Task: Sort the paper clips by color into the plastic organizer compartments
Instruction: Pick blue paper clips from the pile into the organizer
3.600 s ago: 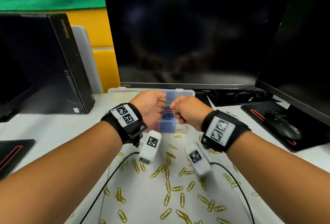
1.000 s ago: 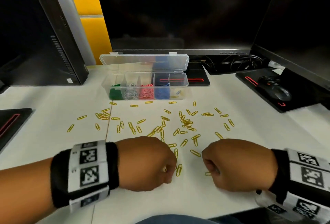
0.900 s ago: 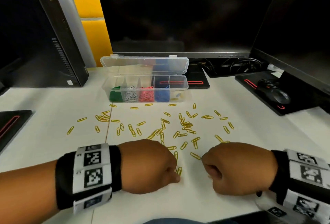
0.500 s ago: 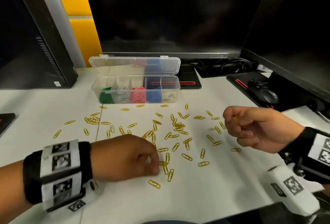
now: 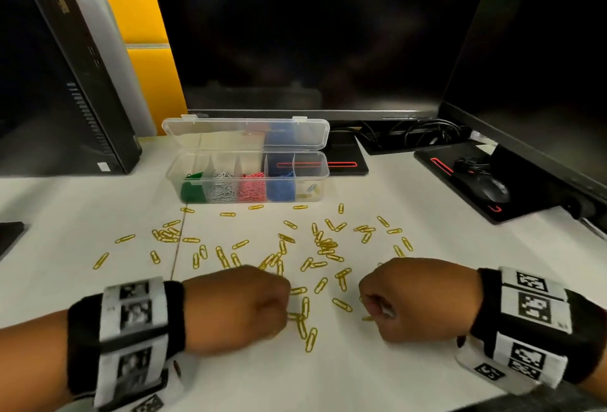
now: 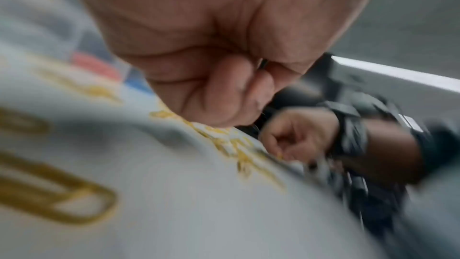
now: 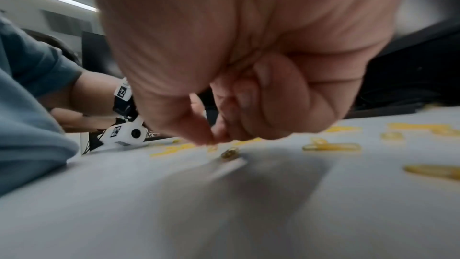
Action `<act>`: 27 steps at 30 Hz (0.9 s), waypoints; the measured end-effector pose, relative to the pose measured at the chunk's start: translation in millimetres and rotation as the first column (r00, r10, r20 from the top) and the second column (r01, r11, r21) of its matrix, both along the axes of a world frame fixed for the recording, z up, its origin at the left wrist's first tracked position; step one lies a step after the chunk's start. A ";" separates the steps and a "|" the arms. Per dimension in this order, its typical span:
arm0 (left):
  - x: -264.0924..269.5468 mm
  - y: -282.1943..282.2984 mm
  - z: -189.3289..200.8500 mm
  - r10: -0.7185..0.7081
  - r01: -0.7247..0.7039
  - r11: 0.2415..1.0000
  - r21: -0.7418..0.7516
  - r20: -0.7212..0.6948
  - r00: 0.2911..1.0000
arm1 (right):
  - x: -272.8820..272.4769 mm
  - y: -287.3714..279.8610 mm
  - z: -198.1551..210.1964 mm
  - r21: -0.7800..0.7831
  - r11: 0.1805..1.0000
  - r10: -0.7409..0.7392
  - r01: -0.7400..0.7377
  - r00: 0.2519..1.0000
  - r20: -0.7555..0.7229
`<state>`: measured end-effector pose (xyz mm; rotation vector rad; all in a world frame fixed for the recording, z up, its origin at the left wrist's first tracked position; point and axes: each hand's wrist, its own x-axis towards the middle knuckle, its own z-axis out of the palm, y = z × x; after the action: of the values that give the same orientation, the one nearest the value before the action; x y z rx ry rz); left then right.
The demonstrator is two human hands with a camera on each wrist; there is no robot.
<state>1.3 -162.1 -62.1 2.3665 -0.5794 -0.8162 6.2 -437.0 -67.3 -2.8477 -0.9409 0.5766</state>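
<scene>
Right hand [image 5: 417, 300] back down among yellow clips [image 5: 325, 244], fingertips pinching one; left hand [image 5: 236, 308] curled, grip unclear

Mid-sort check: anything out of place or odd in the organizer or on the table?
One thing: in the rightmost compartment of the organizer, a pale bluish clip lies with a few yellow ones, so it looks missorted, though it is small. The yellow clips strewn on the table are simply unsorted yet.
</scene>
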 end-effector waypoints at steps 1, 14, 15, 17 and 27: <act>5.3 2.8 5.2 0.126 -0.155 0.975 -0.161 -0.179 0.976 | 2.3 -1.0 2.6 0.036 0.999 -0.026 0.029 0.997 -0.068; -3.5 10.1 -5.4 -0.553 0.408 0.833 0.374 0.520 0.651 | 35.9 -23.8 19.9 0.442 0.143 0.629 0.886 0.264 -0.731; -2.1 9.7 -7.8 -0.555 0.425 0.832 0.358 0.552 0.623 | 35.0 -22.9 20.7 0.437 0.156 0.604 0.886 0.265 -0.752; 2.1 10.9 -10.1 -0.576 0.455 0.817 0.356 0.541 0.612 | 32.5 -19.5 24.0 0.468 0.222 0.421 0.856 0.348 -0.837; 28.3 8.6 -8.8 -0.304 0.237 0.950 0.202 0.440 0.845 | 19.2 -1.9 9.5 -0.043 0.996 -0.083 0.084 0.996 0.024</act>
<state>29.7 -153.5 -70.9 2.6657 -1.1098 -0.3961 25.4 -438.9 -57.7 -2.9218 -0.8177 0.5644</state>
